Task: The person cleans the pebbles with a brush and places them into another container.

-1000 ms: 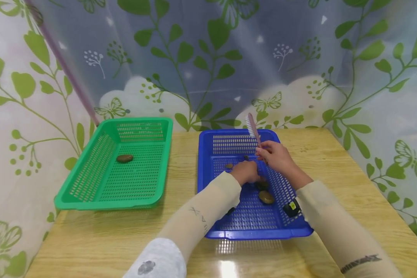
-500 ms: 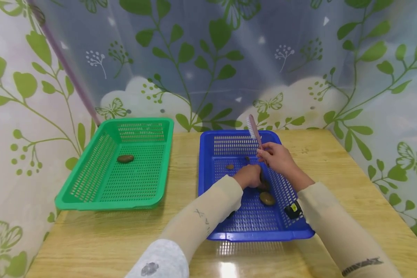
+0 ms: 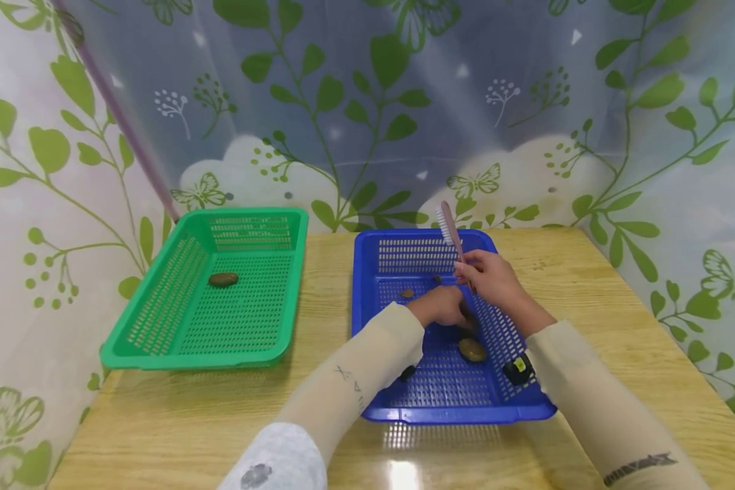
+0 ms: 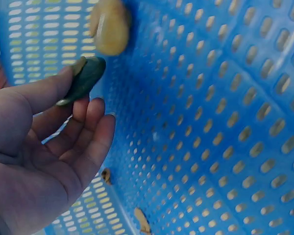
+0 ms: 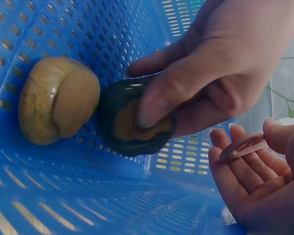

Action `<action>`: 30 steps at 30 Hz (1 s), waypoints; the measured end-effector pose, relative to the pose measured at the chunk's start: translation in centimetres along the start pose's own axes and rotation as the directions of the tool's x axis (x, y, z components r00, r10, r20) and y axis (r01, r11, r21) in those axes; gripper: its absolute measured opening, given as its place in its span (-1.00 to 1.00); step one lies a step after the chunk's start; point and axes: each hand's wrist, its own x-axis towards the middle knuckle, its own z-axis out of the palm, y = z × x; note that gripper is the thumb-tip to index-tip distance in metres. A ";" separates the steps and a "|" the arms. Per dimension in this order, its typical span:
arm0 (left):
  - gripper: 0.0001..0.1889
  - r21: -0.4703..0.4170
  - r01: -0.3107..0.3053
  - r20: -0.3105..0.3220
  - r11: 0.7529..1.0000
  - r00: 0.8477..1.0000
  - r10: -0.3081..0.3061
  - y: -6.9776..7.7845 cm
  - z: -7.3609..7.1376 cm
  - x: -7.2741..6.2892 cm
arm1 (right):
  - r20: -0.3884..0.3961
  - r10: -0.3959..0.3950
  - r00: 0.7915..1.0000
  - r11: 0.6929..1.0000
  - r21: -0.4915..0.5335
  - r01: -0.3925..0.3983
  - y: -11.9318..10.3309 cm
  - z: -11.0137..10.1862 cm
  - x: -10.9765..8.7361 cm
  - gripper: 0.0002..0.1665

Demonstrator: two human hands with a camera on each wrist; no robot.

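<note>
In the right wrist view, my left hand (image 5: 201, 73) pinches a dark green stone (image 5: 108, 112) with a tan, mud-like patch. The left wrist view has that dark stone (image 4: 92, 73) between thumb and fingers. The hand is inside the blue basket (image 3: 453, 414). Close by lies a yellow-brown stone (image 3: 472, 350), which also bears a tan patch in the right wrist view. My right hand (image 3: 495, 278) holds a pink brush (image 3: 449, 224) by its handle above the basket's right side. Its white bristles point up and left.
A green basket (image 3: 299, 286) stands on the left of the wooden table (image 3: 324, 272), with one brown stone (image 3: 223, 280) in it. Small tan pieces (image 3: 407, 293) lie at the back of the blue basket. A patterned curtain (image 3: 343, 102) hangs behind.
My left hand has shifted slightly right within the blue basket, and the dark stone in its fingers has turned. My right hand and the brush stay nearly still.
</note>
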 end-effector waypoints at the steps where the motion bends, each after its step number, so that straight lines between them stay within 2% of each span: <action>1: -0.67 -0.015 0.005 -0.013 1.000 1.000 -0.005 -0.1 -0.3 -0.2 | 0.000 0.005 1.000 1.000 0.002 -0.005 0.0 0.0 0.0 -0.56; 4: -0.79 -0.097 0.060 -0.042 0.993 0.997 -0.065 -0.5 -1.0 -0.6 | 0.000 0.017 1.000 1.000 0.007 -0.017 0.1 0.0 0.0 -0.56; 6: -0.73 -0.169 0.118 -0.053 0.978 0.990 -0.129 -0.7 -1.4 -0.9 | -0.001 0.023 1.000 1.000 0.013 -0.023 0.1 -0.1 0.0 -0.57; 8: -0.67 -0.263 0.174 -0.060 0.949 0.979 -0.196 -1.1 -1.9 -1.2 | -0.004 0.022 1.000 1.000 0.010 -0.021 0.0 -0.1 0.1 -0.58; 11: -0.75 -0.413 0.231 -0.066 0.881 0.957 -0.282 -1.6 -2.5 -1.6 | -0.008 0.019 1.000 1.000 0.006 -0.019 -0.2 -0.2 0.1 -0.58; 13: -0.85 -0.543 0.234 -0.062 0.806 0.946 -0.317 -1.9 -2.8 -1.8 | -0.005 0.019 1.000 1.000 -0.002 -0.019 -0.3 -0.1 0.1 -0.58; 14: -0.84 -0.603 0.231 -0.058 0.764 0.942 -0.330 -2.0 -2.9 -1.8 | -0.003 0.023 1.000 1.000 -0.004 -0.023 -0.4 -0.1 0.1 -0.57; 16: -0.77 -0.746 0.201 -0.045 0.635 0.936 -0.350 -2.3 -3.2 -1.9 | 0.003 0.032 0.999 0.999 -0.005 -0.032 -0.4 -0.1 0.1 -0.56; 18: -0.72 -0.859 0.155 -0.041 0.488 0.929 -0.368 -2.6 -3.3 -1.8 | 0.009 0.035 0.999 0.999 -0.008 -0.035 -0.4 0.0 0.1 -0.55; 19: -0.69 -0.892 0.130 -0.047 0.432 0.926 -0.376 -2.8 -3.4 -1.8 | 0.011 0.036 0.999 0.999 -0.005 -0.036 -0.4 0.0 0.1 -0.55; 21: -0.66 -0.934 0.082 -0.070 0.348 0.914 -0.401 -3.1 -3.4 -1.8 | 0.014 0.031 0.999 1.000 0.000 -0.031 -0.3 0.1 0.1 -0.56; 22: -0.64 -0.946 0.058 -0.084 0.320 0.906 -0.415 -3.2 -3.4 -1.8 | 0.015 0.029 0.999 1.000 0.004 -0.029 -0.3 0.1 0.1 -0.56; 24: -0.64 -0.961 0.012 -0.119 0.278 0.885 -0.450 -3.4 -3.3 -1.8 | 0.015 0.018 1.000 1.000 0.012 -0.019 -0.2 0.2 0.1 -0.57; 27: -0.64 -0.972 -0.055 -0.166 0.230 0.850 -0.499 -3.7 -3.3 -1.8 | 0.014 0.001 1.000 1.000 0.026 -0.002 -0.1 0.2 0.2 -0.60; 30: -0.63 -0.975 -0.118 -0.203 0.190 0.823 -0.530 -3.9 -3.3 -1.7 | 0.015 -0.014 1.000 1.000 0.024 0.014 -0.1 0.3 0.2 -0.61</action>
